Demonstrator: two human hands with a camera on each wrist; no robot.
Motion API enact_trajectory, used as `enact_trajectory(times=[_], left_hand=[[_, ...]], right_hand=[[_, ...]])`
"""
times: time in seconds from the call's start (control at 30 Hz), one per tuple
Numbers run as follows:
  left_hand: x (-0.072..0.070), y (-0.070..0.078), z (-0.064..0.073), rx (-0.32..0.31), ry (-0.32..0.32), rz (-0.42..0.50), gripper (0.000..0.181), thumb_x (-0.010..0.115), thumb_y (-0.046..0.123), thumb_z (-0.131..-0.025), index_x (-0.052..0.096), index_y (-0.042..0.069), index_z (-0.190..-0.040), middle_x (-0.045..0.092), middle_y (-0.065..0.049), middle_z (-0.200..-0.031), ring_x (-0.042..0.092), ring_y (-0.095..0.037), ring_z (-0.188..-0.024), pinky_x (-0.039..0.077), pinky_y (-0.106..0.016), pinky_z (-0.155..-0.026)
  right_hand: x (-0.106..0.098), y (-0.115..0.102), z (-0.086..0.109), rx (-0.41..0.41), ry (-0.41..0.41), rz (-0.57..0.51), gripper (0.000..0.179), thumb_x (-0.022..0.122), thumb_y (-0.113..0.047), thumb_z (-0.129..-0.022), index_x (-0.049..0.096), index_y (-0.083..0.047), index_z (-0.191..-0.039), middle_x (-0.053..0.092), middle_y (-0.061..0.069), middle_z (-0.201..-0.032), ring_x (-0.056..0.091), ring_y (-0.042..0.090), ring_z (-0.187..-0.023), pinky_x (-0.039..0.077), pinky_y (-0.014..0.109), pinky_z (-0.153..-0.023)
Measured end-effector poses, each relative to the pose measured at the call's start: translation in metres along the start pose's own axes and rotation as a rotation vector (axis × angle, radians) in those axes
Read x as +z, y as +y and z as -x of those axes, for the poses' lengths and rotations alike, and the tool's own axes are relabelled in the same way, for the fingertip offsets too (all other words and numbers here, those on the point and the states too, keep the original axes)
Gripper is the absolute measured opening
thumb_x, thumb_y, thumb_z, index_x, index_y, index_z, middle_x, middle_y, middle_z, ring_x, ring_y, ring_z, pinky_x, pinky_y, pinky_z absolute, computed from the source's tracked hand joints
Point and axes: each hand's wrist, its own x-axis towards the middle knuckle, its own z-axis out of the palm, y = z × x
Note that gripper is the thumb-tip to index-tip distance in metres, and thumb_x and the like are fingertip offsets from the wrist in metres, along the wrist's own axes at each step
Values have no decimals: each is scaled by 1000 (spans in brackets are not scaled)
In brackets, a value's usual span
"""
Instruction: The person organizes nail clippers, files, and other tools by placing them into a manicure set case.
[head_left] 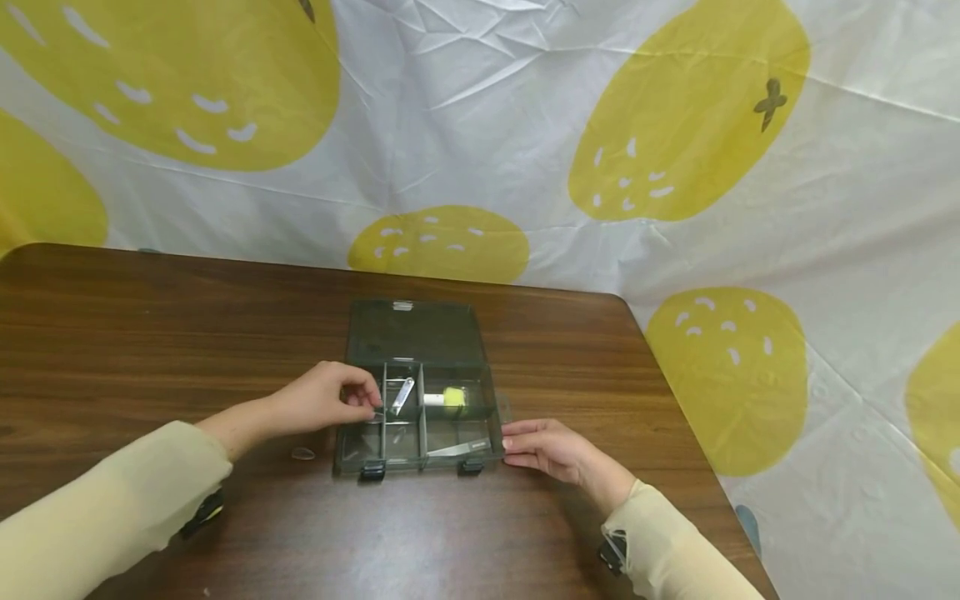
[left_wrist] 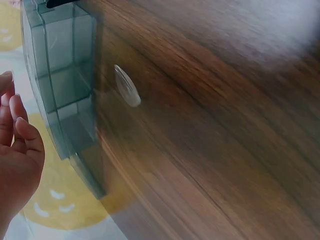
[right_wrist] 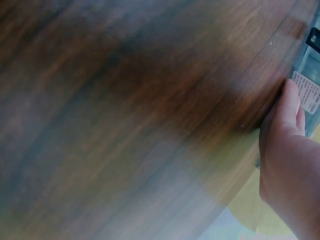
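A smoky see-through compartment box (head_left: 423, 433) lies on the table with its lid (head_left: 412, 332) folded back. Over its left compartments my left hand (head_left: 330, 400) brings thumb and fingertips together on a small clear piece (head_left: 378, 413), mostly hidden by the fingers. The left wrist view catches this hand (left_wrist: 17, 130) beside the box. My right hand (head_left: 551, 450) rests its extended fingers against the box's right side, near a printed label (right_wrist: 306, 92). Inside lie silver nail clippers (head_left: 402, 395), a white item with a yellow end (head_left: 453, 398) and slanted silver tweezers (head_left: 459, 449).
A clear oval piece (head_left: 303, 453) lies on the wooden table (head_left: 187, 333) left of the box. Two black latches (head_left: 372, 471) stick out at the box's front. A lemon-print cloth (head_left: 480, 150) hangs behind the table and down its right side.
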Motion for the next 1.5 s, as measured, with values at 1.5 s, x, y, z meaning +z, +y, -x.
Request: enact_trajectory(times=[1.5], left_hand=[[-7,-4,5,-64,83,-11,7,73,12,-77,66,13,-80,60,8,-71,50,-2,-66,44,-18,-62]], right_hand=[[0,-1,1,1,-4,-10,50,52,2,-88,34,23,-130,66,-2,-93,64,7,-88,51,29,-89]])
